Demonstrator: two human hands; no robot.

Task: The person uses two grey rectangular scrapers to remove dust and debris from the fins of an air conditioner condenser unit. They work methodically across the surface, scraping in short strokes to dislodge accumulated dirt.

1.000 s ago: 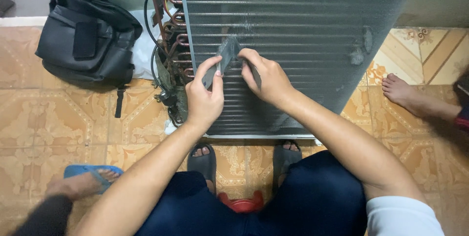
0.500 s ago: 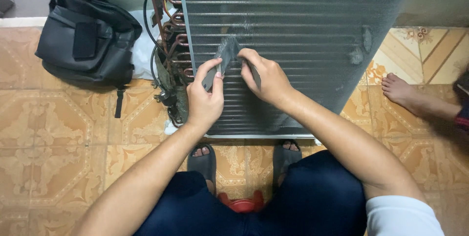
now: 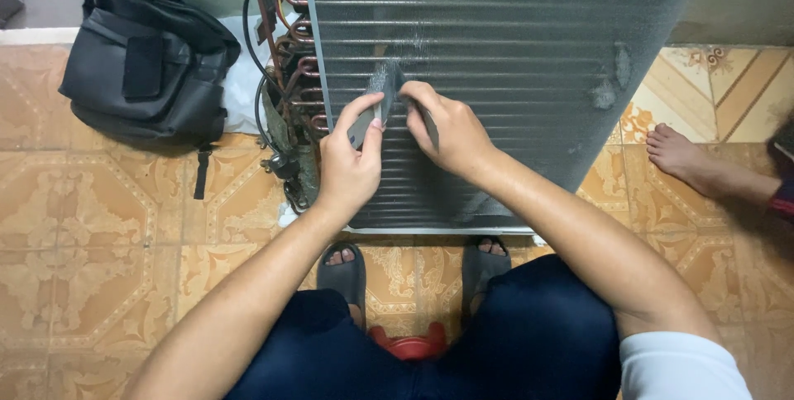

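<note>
Grey dust clump (image 3: 382,86) pinched by both hands (image 3: 397,143) on condenser coil (image 3: 513,52), black bag (image 3: 149,69) left.

Head view, looking down. Left hand (image 3: 347,164) and right hand (image 3: 451,131) pinch a grey dust wad (image 3: 382,90) against the finned coil (image 3: 513,52). Copper tubes (image 3: 294,44) line the coil's left edge; a black bag (image 3: 149,69) lies beyond. Another person's foot (image 3: 674,152) rests on tiled floor (image 3: 99,243) at right.

The coil panel (image 3: 496,77) stands behind both hands (image 3: 351,164), a bag (image 3: 145,77) lies far left, a bare foot (image 3: 674,152) right.
</note>
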